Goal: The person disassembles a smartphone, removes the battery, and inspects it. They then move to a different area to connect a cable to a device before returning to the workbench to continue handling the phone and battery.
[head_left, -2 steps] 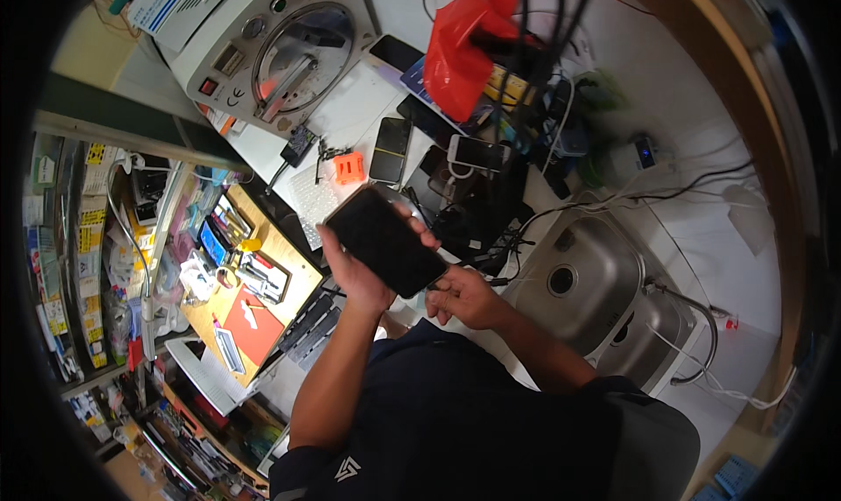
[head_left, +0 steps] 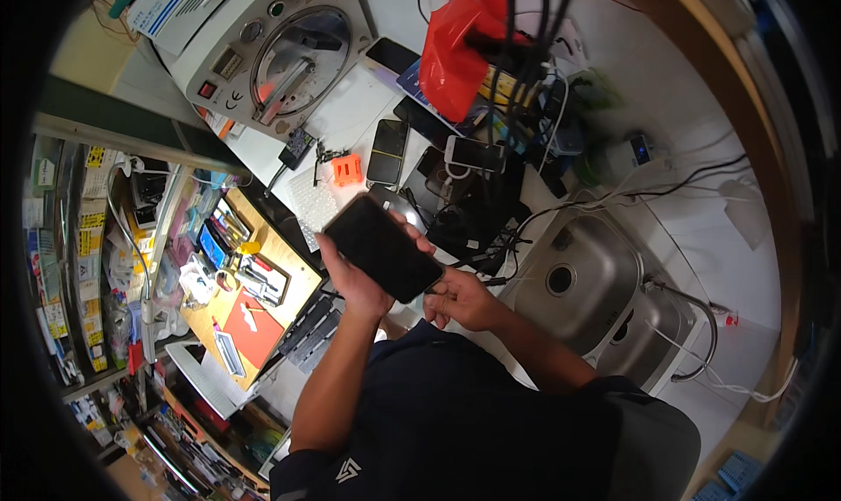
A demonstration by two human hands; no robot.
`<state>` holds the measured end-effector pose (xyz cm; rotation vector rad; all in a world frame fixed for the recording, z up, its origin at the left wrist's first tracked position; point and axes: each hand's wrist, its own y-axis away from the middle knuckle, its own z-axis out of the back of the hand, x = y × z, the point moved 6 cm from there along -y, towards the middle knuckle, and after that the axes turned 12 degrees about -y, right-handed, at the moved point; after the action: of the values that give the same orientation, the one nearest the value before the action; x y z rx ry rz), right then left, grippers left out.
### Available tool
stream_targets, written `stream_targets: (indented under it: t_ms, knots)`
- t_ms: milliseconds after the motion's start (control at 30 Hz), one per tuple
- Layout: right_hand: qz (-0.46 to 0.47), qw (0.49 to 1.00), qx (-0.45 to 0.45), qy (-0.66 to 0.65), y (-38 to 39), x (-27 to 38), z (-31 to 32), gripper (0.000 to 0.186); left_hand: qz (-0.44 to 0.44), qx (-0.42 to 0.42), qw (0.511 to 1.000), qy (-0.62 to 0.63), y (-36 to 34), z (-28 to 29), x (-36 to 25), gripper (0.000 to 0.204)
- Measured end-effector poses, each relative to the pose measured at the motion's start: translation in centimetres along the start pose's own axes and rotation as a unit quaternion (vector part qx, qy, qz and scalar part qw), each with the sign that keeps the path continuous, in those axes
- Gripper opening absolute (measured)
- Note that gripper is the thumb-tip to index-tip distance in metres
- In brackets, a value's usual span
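My left hand (head_left: 359, 282) is wrapped round a smartphone (head_left: 385, 249) with a dark screen, its thumb along the near left edge and fingertips at the far right edge. The phone lies tilted across the palm, screen up. At the phone's lower right end, my right hand (head_left: 466, 299) is closed with its fingers pinched together. Whatever sits between those fingertips is too small and hidden to name. Beyond the phone, an orange plastic piece (head_left: 347, 170) and another dark phone (head_left: 387, 152) rest on the white worktop.
To the right is a steel sink (head_left: 604, 269) with a curved tap (head_left: 701, 313). Black cables (head_left: 547, 212) trail across the worktop. A round-doored machine (head_left: 302, 59) stands at the far left, and a red plastic bag (head_left: 455, 54) at the back. Left, a wooden desk (head_left: 293, 278) holds tools.
The phone has shifted slightly toward me along with my left hand. My right hand keeps its place at the phone's end.
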<state>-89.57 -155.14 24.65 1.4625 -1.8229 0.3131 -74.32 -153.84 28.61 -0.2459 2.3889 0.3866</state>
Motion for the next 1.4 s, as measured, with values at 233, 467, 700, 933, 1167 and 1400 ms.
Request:
stream_targets:
  t_ms: [233,467,700,933,1167,1400]
  knots:
    - [0.046,0.998,0.007,0.042,-3.2,-3.9,2.1,0.057,0.008,-0.124,0.992,-0.022,3.2,4.5,0.6,0.103]
    - [0.016,0.994,-0.040,0.098,-4.4,-5.4,2.5,0.029,-0.014,-0.151,0.987,-0.057,3.7,6.8,1.7,0.083]
    - [0.098,0.948,-0.293,0.076,-6.7,-2.9,13.1,0.020,0.096,-0.295,0.901,-0.303,17.7,23.2,0.7,0.071]
    - [0.219,0.748,-0.501,0.375,-11.9,9.6,31.2,0.041,0.139,-0.451,0.776,-0.418,38.9,32.3,2.6,0.034]
    - [0.363,0.674,-0.400,0.504,-7.7,8.3,12.8,0.023,0.089,-0.534,0.737,-0.406,46.1,23.3,8.3,0.021]
    - [0.266,0.718,-0.208,0.608,-10.5,-8.7,3.3,0.012,0.152,-0.368,0.767,-0.503,38.3,19.8,6.4,0.027]
